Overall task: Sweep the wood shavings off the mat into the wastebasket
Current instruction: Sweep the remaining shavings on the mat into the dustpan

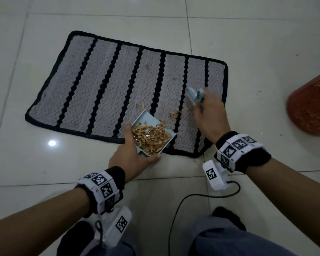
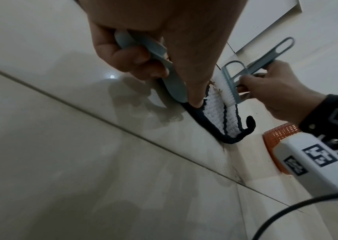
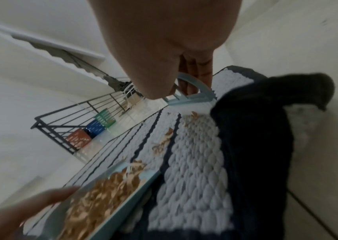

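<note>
From the head view, the left hand (image 1: 132, 154) curls round the rear of a pale blue dustpan (image 1: 151, 133), its front edge resting on the near part of the striped mat (image 1: 107, 85). The pan is heaped with wood shavings (image 1: 151, 138); a few loose shavings (image 1: 175, 112) lie on the mat just beyond it. The right hand (image 1: 209, 115) pinches a small brush (image 1: 194, 95) over the mat's right end. The orange wastebasket (image 1: 311, 106) stands well apart at the right. The heaped pan could spill if tilted on the way there. A black cable (image 1: 201, 196) trails on the floor near the knees and might snag.

In the left wrist view, fingers (image 2: 123, 55) wrap the dustpan's handle (image 2: 143, 47), and the brush bristles (image 2: 225, 91) touch the mat.

The right wrist view shows the mat's near right corner (image 3: 256, 100) folded up, which could trap shavings. A railing (image 3: 77, 113) stands far off.
</note>
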`<state>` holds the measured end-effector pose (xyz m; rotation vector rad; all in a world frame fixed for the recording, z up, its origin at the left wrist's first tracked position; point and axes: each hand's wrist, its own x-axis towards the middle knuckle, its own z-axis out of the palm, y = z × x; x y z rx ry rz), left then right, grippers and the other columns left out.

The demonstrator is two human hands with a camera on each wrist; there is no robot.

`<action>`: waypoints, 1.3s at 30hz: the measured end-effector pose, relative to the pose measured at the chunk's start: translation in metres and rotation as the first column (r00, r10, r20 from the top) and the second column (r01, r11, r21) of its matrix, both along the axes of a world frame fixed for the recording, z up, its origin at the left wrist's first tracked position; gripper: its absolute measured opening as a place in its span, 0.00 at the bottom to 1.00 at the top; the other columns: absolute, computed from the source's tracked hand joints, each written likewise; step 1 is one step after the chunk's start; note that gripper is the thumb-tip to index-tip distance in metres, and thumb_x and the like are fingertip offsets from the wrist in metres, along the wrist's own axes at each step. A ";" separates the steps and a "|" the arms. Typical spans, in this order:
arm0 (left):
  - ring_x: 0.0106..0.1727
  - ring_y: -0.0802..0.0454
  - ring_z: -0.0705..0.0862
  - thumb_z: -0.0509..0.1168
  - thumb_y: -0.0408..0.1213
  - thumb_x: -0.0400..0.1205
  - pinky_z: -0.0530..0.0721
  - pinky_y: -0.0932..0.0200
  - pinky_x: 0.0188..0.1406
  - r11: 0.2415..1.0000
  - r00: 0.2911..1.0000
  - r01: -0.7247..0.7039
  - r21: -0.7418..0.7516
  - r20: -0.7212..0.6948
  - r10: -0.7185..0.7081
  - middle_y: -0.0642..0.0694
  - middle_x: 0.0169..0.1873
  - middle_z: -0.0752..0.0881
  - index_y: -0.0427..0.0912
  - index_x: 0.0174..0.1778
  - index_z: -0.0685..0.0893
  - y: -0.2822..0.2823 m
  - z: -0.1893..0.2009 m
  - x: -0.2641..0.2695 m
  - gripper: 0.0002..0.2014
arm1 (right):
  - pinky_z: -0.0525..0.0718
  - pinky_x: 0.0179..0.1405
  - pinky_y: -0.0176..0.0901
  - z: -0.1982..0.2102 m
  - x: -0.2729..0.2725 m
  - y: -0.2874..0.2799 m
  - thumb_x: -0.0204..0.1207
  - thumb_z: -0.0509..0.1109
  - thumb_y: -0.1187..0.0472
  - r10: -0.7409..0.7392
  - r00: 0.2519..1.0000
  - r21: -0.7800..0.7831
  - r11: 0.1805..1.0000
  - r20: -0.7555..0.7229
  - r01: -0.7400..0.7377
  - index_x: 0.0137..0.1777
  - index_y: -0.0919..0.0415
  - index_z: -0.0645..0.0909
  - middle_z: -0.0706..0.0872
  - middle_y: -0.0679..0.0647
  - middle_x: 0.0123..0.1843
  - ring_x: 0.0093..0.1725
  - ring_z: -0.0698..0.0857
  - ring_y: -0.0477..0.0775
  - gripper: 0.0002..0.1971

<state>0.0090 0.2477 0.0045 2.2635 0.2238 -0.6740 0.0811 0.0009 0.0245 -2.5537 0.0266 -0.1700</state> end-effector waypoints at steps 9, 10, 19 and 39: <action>0.53 0.42 0.87 0.78 0.63 0.62 0.87 0.42 0.52 0.999 0.999 -0.034 -0.039 0.014 0.035 0.45 0.60 0.84 0.61 0.79 0.41 -0.014 -0.005 -0.001 0.60 | 0.74 0.33 0.49 -0.007 -0.019 0.060 0.77 0.65 0.71 0.291 0.956 -0.155 0.943 -0.038 -0.293 0.57 0.65 0.77 0.82 0.62 0.44 0.41 0.79 0.63 0.10; 0.53 0.42 0.87 0.78 0.63 0.63 0.87 0.42 0.52 0.999 0.999 -0.036 -0.041 0.009 0.036 0.45 0.60 0.84 0.61 0.79 0.41 -0.014 -0.005 -0.002 0.60 | 0.75 0.34 0.50 -0.006 -0.023 0.065 0.77 0.65 0.72 0.316 0.948 -0.152 0.936 -0.034 -0.317 0.58 0.65 0.77 0.82 0.62 0.43 0.42 0.79 0.63 0.11; 0.53 0.46 0.88 0.73 0.70 0.56 0.88 0.42 0.52 0.983 0.995 -0.096 -0.155 -0.023 0.093 0.48 0.61 0.85 0.62 0.82 0.40 -0.013 -0.007 -0.006 0.64 | 0.84 0.41 0.58 0.009 -0.056 0.075 0.76 0.53 0.59 0.467 0.884 -0.004 0.884 -0.017 -0.468 0.59 0.66 0.79 0.84 0.63 0.51 0.49 0.82 0.64 0.19; 0.58 0.45 0.85 0.80 0.58 0.65 0.85 0.44 0.58 0.991 0.994 -0.104 -0.087 0.005 0.105 0.48 0.64 0.82 0.60 0.81 0.40 -0.018 -0.001 -0.007 0.61 | 0.81 0.44 0.50 -0.012 -0.035 0.070 0.77 0.63 0.71 0.304 0.953 -0.032 0.952 0.007 -0.304 0.58 0.66 0.80 0.84 0.62 0.49 0.47 0.81 0.63 0.11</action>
